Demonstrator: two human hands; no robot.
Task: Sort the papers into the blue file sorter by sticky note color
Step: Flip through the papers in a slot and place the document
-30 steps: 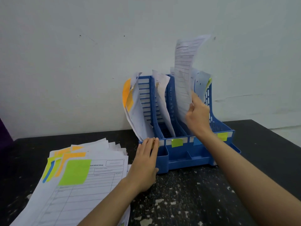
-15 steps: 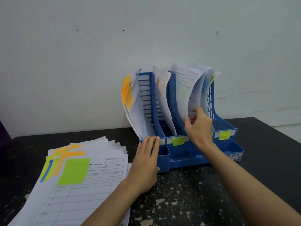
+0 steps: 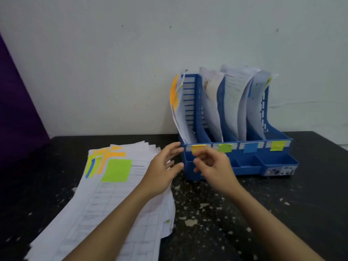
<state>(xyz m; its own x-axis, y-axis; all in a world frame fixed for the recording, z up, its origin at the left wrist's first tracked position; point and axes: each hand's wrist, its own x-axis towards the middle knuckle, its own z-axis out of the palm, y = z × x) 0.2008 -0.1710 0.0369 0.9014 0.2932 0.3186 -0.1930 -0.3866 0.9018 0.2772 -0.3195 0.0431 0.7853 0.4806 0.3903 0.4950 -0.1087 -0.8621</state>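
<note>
Both hands have let go: the right hand left the paper, the left hand left the blue file sorter just beyond its fingertips. Fingers loose, holding nothing. White papers curl in four slots.

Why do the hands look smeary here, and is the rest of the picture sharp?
Head view: both the left hand and right hand are motion-blurred; the blue file sorter and paper stack are slightly soft, print unreadable; lighting is even, without glare.
</note>
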